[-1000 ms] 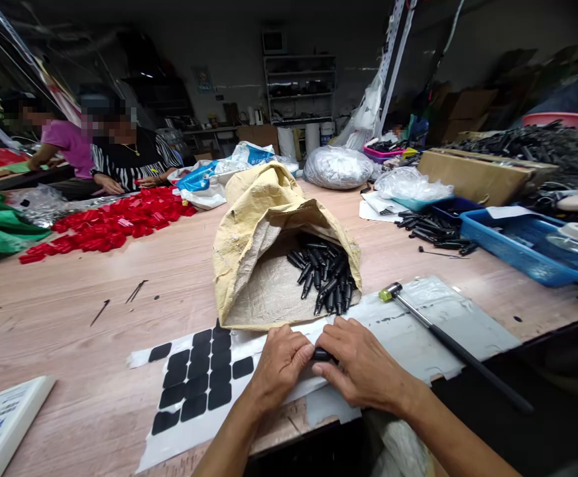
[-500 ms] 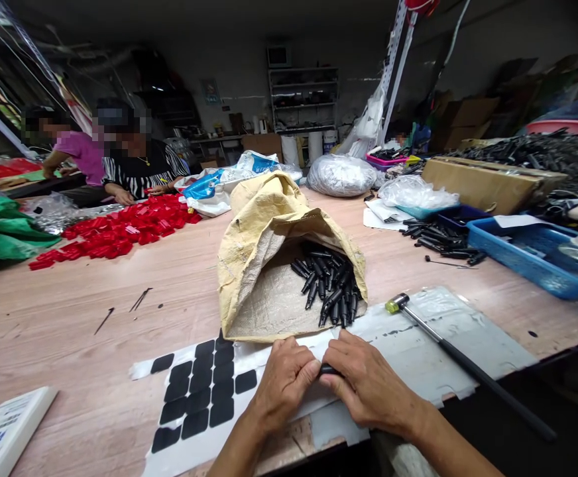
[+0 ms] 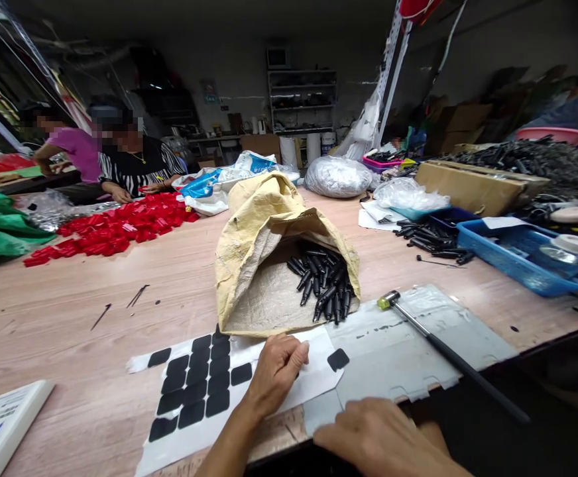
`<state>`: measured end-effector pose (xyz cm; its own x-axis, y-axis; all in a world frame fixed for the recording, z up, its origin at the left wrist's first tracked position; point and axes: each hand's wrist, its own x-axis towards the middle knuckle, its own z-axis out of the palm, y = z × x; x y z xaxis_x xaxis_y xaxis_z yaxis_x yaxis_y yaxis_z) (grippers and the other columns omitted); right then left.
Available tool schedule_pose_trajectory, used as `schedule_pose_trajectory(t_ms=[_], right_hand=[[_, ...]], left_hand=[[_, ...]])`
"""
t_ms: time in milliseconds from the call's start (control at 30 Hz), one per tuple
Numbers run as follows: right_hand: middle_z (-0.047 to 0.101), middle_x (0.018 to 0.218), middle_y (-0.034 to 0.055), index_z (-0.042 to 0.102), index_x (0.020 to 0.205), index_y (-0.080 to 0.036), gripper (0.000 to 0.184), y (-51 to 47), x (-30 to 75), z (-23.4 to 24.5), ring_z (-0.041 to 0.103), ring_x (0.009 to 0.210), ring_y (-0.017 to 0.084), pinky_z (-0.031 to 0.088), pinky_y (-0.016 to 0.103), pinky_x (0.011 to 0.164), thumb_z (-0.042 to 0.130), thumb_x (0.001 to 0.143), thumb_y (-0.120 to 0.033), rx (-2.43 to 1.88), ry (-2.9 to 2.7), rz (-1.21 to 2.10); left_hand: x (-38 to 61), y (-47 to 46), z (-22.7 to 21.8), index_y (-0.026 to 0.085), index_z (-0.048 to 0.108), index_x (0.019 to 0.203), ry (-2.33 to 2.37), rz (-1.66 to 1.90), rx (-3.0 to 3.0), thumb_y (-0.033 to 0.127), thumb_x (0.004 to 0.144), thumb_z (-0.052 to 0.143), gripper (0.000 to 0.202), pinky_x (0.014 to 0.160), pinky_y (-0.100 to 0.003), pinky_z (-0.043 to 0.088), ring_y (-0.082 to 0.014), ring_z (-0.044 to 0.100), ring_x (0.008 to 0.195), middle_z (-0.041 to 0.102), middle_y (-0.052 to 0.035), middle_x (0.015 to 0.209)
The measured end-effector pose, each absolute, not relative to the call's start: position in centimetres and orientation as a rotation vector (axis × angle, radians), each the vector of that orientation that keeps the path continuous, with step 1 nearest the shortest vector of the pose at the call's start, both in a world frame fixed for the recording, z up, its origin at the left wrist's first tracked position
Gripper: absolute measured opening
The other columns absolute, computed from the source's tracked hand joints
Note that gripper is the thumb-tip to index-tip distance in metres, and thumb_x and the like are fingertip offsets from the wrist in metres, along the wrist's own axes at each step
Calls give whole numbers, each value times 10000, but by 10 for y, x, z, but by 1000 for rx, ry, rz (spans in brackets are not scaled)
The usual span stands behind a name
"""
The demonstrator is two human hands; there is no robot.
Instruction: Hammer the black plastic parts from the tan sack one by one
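My left hand (image 3: 275,372) rests on the white backing sheet (image 3: 289,391) with its fingers curled and thumb pressed in. Whatever it grips is mostly hidden; a small dark bit shows below the thumb. Rows of black rounded-square stickers (image 3: 198,371) cover the sheet's left part. One separate black sticker (image 3: 339,360) lies by the sheet's right edge. My right hand (image 3: 376,430), smeared by motion, is low at the table's front edge, apart from the left. Just beyond the sheet, a yellow woven sack (image 3: 249,265) lies with its mouth towards me, holding black tapered handles (image 3: 326,285).
A hammer (image 3: 433,341) lies on a grey board (image 3: 403,338) at the right. Farther right is a blue basket (image 3: 522,262). Red pieces (image 3: 120,228) are heaped at the left, where two people sit. A white box (image 3: 10,424) stands front left.
My right hand has drawn away from the left, down towards the table's front edge. The lone black sticker is now uncovered. My left hand stays nearly in place.
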<state>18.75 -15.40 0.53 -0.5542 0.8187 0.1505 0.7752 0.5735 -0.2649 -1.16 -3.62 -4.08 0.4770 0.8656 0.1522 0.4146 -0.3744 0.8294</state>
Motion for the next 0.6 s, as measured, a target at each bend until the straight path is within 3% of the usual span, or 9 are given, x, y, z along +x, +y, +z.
schedule_pose_trajectory(t_ms=[67, 167, 267, 367, 500, 600], right_hand=[[736, 970, -26, 653, 1153, -339, 260, -147, 217, 4, 677, 855, 170, 485, 282, 710, 684, 897, -371, -1415, -2397, 188], [714, 1037, 35, 673, 1147, -282, 218, -125, 274, -12, 663, 960, 204, 502, 325, 811, 561, 966, -329, -1695, -2053, -188], [676, 984, 75, 684, 1134, -226, 249, -102, 317, -37, 632, 954, 266, 490, 379, 772, 563, 959, -355, -2025, -1852, -441], [645, 970, 86, 665, 1172, -206, 268, -91, 329, -57, 615, 915, 266, 459, 371, 722, 546, 970, -336, -2160, -1803, -530], [618, 962, 83, 634, 1192, -203, 260, -89, 320, -66, 587, 846, 243, 408, 357, 691, 481, 996, -282, -2230, -1672, -623], [611, 963, 83, 620, 1201, -196, 263, -89, 315, -65, 570, 841, 238, 388, 356, 700, 467, 1001, -273, -2238, -1659, -614]], left_hand=[[-10, -35, -37, 189, 644, 692, 1092, 722, 1867, 538, 992, 477, 489, 709, -309, 396, -182, 542, 701, 594, -14, 673], [-4, -28, -22, 181, 659, 775, 1121, 623, 1708, 550, 916, 576, 403, 609, -266, 360, -156, 502, 648, 569, 8, 677], [8, -8, 2, 183, 653, 758, 1249, 675, 1726, 592, 906, 557, 445, 579, -253, 330, -148, 497, 623, 563, 18, 654], [25, 31, 21, 200, 671, 725, 1589, 740, 1790, 554, 918, 539, 424, 571, -259, 323, -170, 560, 641, 613, 5, 645], [50, 93, 23, 200, 729, 787, 1949, 712, 1685, 406, 894, 580, 276, 664, -298, 419, -266, 691, 849, 750, -93, 844], [64, 124, 13, 168, 751, 823, 2039, 652, 1607, 393, 835, 661, 243, 731, -348, 476, -332, 721, 936, 770, -184, 943]])
